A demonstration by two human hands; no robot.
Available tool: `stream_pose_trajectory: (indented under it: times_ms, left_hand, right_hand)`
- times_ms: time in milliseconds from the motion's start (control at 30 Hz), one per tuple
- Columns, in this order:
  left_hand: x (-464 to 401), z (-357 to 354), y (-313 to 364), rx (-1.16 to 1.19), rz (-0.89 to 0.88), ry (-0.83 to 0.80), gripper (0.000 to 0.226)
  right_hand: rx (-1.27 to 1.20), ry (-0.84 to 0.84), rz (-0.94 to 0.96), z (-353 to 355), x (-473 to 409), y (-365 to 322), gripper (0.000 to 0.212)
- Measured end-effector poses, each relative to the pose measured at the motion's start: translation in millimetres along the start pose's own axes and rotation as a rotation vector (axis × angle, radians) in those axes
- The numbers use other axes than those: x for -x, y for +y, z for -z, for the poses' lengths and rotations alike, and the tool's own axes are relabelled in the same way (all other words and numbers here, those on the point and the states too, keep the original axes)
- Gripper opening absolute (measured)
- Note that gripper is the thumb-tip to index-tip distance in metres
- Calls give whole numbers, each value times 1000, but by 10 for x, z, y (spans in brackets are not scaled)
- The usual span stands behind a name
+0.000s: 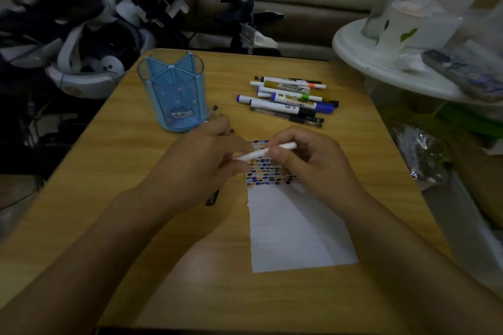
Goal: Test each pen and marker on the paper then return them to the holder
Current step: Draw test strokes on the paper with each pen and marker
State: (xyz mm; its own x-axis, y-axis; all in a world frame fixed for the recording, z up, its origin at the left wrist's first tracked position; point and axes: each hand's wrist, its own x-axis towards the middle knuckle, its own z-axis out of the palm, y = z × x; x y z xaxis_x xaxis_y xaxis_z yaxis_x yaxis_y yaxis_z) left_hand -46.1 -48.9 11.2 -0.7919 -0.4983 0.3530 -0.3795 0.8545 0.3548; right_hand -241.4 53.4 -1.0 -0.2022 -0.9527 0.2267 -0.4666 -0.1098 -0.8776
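Both hands are gripping one white pen [265,153] over the paper [296,226]: left hand [201,160] pinching its 8 o'clock end, right hand [307,160] curling round its barrel. Holder [174,92] is standing at 10 o'clock; remaining markers [288,98] are lying at 1 o'clock.

Count check: 1 holder, 1 paper, pens in three spots.
My worktop [353,144] carries one blue holder [174,95], one sheet of paper [294,228], one loose pile of pens and markers [288,100], roughly nine, overlapping so no exact count. One white pen [261,153] between my two hands; some dark pens under my left hand [201,163].
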Motion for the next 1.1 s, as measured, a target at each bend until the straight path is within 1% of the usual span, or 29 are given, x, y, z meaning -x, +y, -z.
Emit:
stream_pose_trajectory:
  times_ms: [33, 100, 167, 200, 267, 300, 367, 467, 633, 700, 867, 1000, 1100]
  left_hand:
    - [9, 13, -6, -1, 15, 5, 38]
    - [28, 42, -16, -6, 53, 23, 47]
    - [47, 57, -41, -14, 126, 23, 44]
    - [58, 56, -60, -29, 153, 15, 36]
    - [81, 55, -87, -113, 151, 11, 12]
    - [93, 58, -95, -153, 141, 17, 7]
    - [108, 58, -122, -207, 147, 20, 7]
    - [112, 47, -158, -234, 164, 17, 8]
    - [109, 24, -192, -242, 177, 6, 5]
    - [103, 8, -202, -246, 189, 1, 5]
    - [101, -29, -223, -257, 174, -5, 5]
    - [97, -58, -249, -266, 158, -2, 13]
    - [80, -72, -241, -281, 169, -33, 18]
  right_hand:
    - [13, 14, -11, 24, -23, 4, 12]
    - [45, 64, -65, 102, -89, 40, 30]
    - [132, 137, -89, 180, -152, 100, 43]
    - [194, 180, -82, 213, -177, 143, 44]
    - [358, 250, -57, 272, -215, 238, 42]
    - [452, 262, -43, 299, -231, 284, 41]
    - [606, 241, -20, 341, -259, 368, 40]
    - [733, 215, 11, 354, -300, 462, 40]
    - [768, 133, 54, 297, -309, 557, 38]
    - [769, 127, 58, 285, -298, 583, 38]
    - [812, 135, -23, 336, -311, 618, 42]
    - [842, 125, -43, 315, -296, 630, 42]
    - [850, 147, -46, 314, -295, 606, 40]
